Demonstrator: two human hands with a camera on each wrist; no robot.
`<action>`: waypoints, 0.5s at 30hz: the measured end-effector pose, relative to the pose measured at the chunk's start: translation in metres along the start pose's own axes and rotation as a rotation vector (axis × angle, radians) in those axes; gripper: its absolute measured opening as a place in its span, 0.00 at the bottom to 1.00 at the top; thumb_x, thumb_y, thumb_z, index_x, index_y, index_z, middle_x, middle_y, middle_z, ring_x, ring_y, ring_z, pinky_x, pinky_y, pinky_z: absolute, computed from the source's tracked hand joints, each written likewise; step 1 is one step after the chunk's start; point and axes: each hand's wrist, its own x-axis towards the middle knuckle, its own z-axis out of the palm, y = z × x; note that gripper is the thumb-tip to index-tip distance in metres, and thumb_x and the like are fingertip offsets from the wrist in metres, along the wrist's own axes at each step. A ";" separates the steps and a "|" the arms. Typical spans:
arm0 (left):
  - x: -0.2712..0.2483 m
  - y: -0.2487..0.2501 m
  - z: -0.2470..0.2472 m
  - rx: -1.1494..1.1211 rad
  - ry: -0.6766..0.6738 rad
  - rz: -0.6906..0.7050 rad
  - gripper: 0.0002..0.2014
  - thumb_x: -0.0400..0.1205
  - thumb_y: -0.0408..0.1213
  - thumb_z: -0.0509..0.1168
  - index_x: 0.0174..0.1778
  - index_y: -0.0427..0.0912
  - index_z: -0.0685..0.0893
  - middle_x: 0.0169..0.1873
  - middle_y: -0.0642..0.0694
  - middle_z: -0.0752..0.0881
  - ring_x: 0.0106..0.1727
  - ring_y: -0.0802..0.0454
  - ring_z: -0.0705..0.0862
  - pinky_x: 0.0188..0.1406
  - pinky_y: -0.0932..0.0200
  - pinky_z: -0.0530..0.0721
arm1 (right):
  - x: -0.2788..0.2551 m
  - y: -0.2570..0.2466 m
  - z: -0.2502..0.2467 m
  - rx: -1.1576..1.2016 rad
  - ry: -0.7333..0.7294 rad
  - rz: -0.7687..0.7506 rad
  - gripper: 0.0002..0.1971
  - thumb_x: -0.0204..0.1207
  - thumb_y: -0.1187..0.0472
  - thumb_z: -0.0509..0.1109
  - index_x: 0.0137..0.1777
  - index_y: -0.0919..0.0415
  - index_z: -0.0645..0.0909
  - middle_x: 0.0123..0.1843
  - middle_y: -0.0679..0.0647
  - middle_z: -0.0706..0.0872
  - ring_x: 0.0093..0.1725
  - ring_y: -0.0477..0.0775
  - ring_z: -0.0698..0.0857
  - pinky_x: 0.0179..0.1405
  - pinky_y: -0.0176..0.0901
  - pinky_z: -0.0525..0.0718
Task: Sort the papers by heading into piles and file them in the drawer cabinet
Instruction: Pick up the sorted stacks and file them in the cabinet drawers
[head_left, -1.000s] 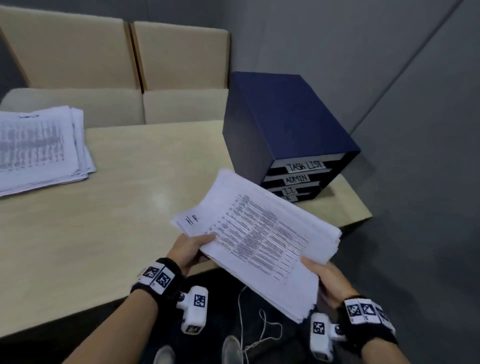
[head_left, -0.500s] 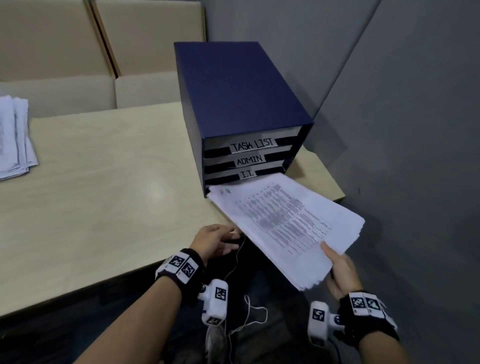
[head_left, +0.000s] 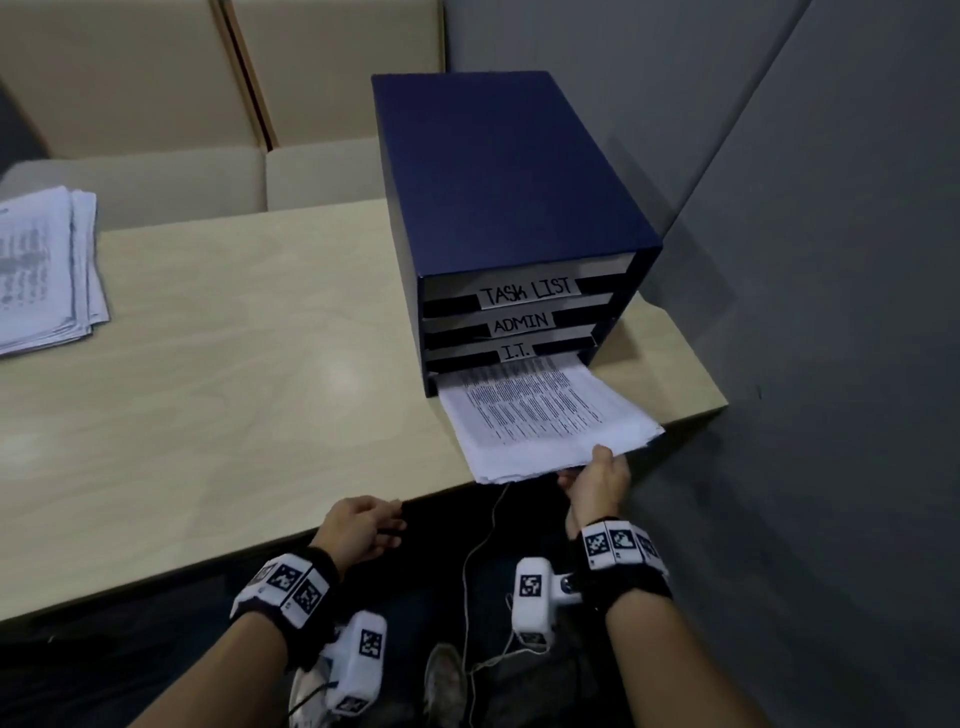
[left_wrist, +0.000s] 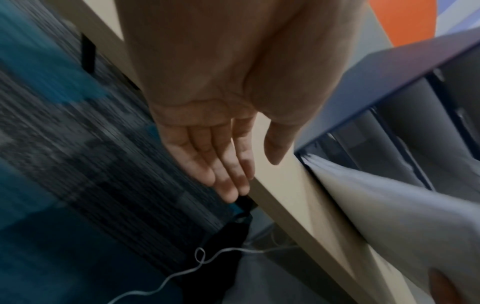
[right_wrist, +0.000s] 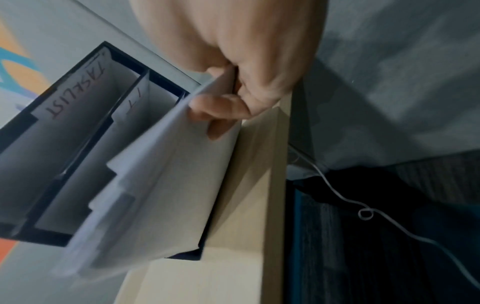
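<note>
A dark blue drawer cabinet stands at the table's right end, its drawers labelled TASK LIST, ADMIN and I.T. A thick stack of printed papers sticks halfway out of the slot under the I.T. label. My right hand pinches the stack's near edge, thumb on top and fingers beneath; the right wrist view shows the stack entering the cabinet. My left hand hangs at the table's front edge with straight fingers, holding nothing. A second paper pile lies at the far left.
The light wooden table ends just right of the cabinet, close to a grey wall. Beige padded seats stand behind the table. A thin white cord hangs below the table's edge.
The left hand let go of the stack and dropped to the table's edge. The right hand swung the stack round and pushed its far end into the lowest slot of the cabinet.
</note>
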 end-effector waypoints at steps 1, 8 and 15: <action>0.000 -0.002 -0.008 -0.008 0.015 0.002 0.09 0.85 0.37 0.66 0.44 0.35 0.82 0.30 0.44 0.89 0.28 0.48 0.84 0.19 0.68 0.74 | 0.001 0.000 0.009 -0.002 -0.030 0.024 0.08 0.87 0.65 0.55 0.54 0.59 0.76 0.35 0.56 0.82 0.19 0.43 0.79 0.15 0.32 0.73; -0.003 -0.011 -0.050 -0.052 0.104 0.043 0.10 0.85 0.36 0.66 0.48 0.30 0.84 0.32 0.44 0.88 0.28 0.50 0.83 0.17 0.68 0.72 | 0.037 -0.009 0.074 0.088 -0.148 0.259 0.06 0.86 0.69 0.61 0.51 0.67 0.80 0.49 0.61 0.82 0.49 0.58 0.87 0.45 0.37 0.89; -0.016 -0.005 -0.088 -0.104 0.200 0.093 0.07 0.85 0.33 0.65 0.44 0.33 0.79 0.26 0.47 0.86 0.25 0.52 0.81 0.16 0.69 0.70 | 0.054 -0.015 0.120 -0.260 -0.345 0.182 0.17 0.85 0.67 0.62 0.73 0.60 0.71 0.77 0.66 0.75 0.66 0.53 0.82 0.71 0.41 0.76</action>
